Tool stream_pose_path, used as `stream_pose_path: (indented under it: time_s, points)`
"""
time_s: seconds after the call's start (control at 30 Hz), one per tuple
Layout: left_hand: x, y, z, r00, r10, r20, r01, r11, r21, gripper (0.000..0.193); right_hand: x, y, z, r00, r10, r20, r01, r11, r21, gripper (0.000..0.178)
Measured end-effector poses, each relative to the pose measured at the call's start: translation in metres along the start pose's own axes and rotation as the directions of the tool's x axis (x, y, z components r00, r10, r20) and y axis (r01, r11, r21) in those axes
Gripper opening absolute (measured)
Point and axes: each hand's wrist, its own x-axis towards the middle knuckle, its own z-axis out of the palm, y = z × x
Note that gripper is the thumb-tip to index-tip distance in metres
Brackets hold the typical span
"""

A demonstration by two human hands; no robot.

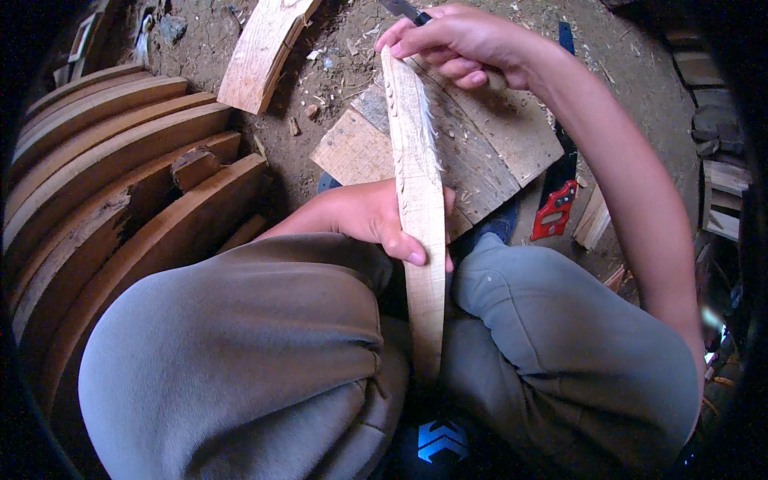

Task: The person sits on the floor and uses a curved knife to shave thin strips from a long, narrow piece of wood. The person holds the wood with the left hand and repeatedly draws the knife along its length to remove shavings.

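A long pale wooden strip (pixel 422 192) stands between my knees, its lower end reaching toward my lap. My left hand (pixel 390 220) is closed round its middle, thumb on the near face. Rough curls and splinters run along the strip's upper right edge. At the strip's far tip, my right hand (pixel 460 44) is closed round a knife (pixel 404 10), with fingertips touching or very near the wood. Only the blade's base and part of the dark handle show; the rest is cut off by the picture's edge or hidden in my hand.
Wooden boards (pixel 492 152) lie on the dirt floor below the strip, scattered with shavings. A saw with a red handle (pixel 554 212) lies to their right. Several curved planks (pixel 120 176) are stacked at left. A thick wood piece (pixel 264 52) lies at the back.
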Motion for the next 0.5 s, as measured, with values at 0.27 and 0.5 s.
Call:
stream_pose_path:
  time_s: [0.27, 0.5]
  points:
    - [0.0008, -0.0021, -0.0014, 1.0, 0.005, 0.018, -0.005, 1.0, -0.003, 0.04, 0.0001, -0.0005, -0.0034, 0.995, -0.05, 0.087, 0.053, 0.998, -0.037, 0.033]
    - [0.0013, -0.0018, -0.0048, 0.998, 0.036, 0.045, -0.04, 0.995, 0.092, 0.041, 0.0019, -0.0006, -0.0039, 0.992, -0.111, 0.061, 0.117, 0.988, -0.097, 0.031]
